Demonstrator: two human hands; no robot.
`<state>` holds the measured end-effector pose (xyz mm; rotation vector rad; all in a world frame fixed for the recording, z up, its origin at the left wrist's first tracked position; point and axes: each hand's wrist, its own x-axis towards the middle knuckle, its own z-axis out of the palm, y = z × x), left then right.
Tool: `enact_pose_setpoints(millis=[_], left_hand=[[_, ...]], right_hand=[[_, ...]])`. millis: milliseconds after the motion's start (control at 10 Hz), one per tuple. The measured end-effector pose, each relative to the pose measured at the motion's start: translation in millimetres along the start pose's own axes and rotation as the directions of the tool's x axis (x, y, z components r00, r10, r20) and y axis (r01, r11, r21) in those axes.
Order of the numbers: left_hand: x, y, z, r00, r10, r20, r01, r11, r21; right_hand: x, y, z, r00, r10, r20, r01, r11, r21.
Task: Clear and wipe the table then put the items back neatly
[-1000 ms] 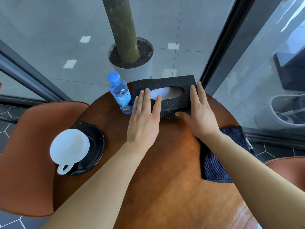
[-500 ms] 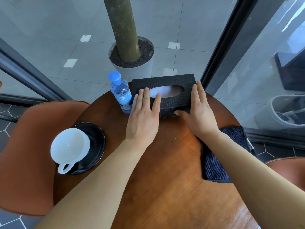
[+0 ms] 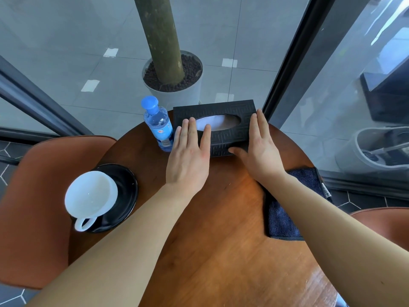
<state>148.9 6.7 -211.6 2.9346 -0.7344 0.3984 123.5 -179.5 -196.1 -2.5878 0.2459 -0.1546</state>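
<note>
A black embossed tissue box (image 3: 230, 131) stands at the far edge of the round wooden table (image 3: 221, 251). My left hand (image 3: 188, 160) lies flat on the box's left end, fingers spread on its top. My right hand (image 3: 261, 151) holds its right end, fingers along the side and thumb against the front face. A water bottle with a blue cap (image 3: 158, 125) stands upright, touching the box's left side. At the table's left edge a white cup (image 3: 90, 196) rests on a black saucer (image 3: 126, 191). A dark blue cloth (image 3: 281, 218) lies folded at the right edge, partly under my right forearm.
Orange chairs stand to the left (image 3: 33, 196) and at the lower right (image 3: 387, 220) of the table. Beyond the far edge are a potted tree in a white planter (image 3: 174, 94) and a dark window frame (image 3: 287, 63).
Both hands have slid the tissue box slightly away from me toward the far edge. The bottle, cup and cloth stay in place.
</note>
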Motion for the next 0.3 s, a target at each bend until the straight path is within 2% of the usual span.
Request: enact_pose_setpoints(millis=[100,200,300], left_hand=[[-6,5,-10,1.000,-0.004,0.011,0.004,0.999,-0.043],[-40,7,-18,0.998,0.057,-0.006,-0.058,0.995,-0.085],[-67,7,-21,0.999,0.044,0.005,-0.043,0.993,-0.108]], right_hand=[[0,0,-1,1.000,-0.002,0.024,0.001,1.000,0.009],[-7,2,-6,0.999,-0.023,0.031,0.021,0.998,0.053],[-21,4,-8,0.999,-0.033,-0.043,0.035,0.998,0.045]])
